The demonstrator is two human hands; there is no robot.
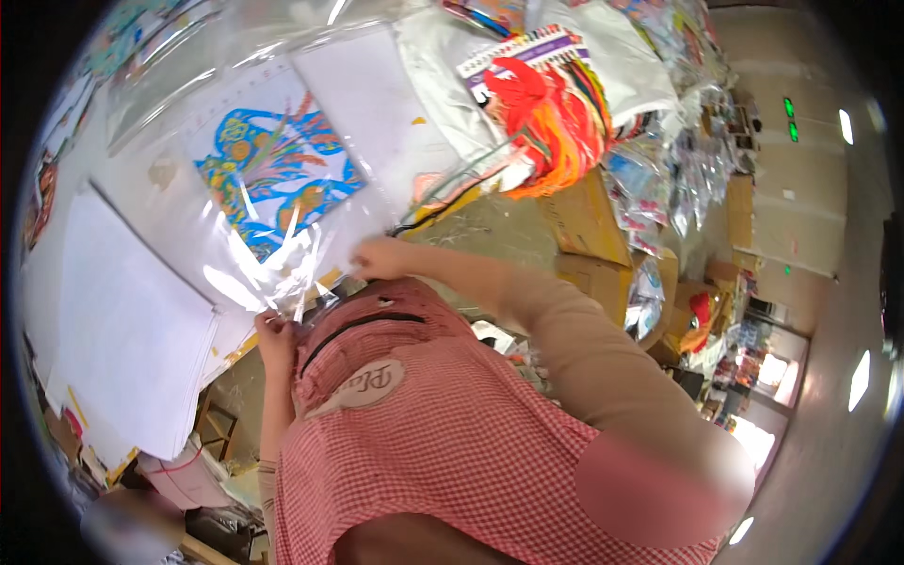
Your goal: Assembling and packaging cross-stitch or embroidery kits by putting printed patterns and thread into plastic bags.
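Note:
A clear plastic bag (299, 247) lies across the near edge of the table, its shiny near end creased. Under or inside it, I cannot tell which, is a white sheet with a colourful printed picture (273, 174) in blue, yellow and orange. My left hand (274, 335) is closed, its fingertips pinching the bag's near left corner. At the near right side my right hand (379, 258) has its fingers curled on the plastic, partly blurred. Close to my right hand are dark and pale thread strands (438, 209).
Red, orange and dark thread skeins (551, 118) on a printed card lie at the far right of the table. A stack of white paper (127, 320) sits at the left. Cardboard boxes (593, 282) and plastic-wrapped packs (659, 179) stand to the right.

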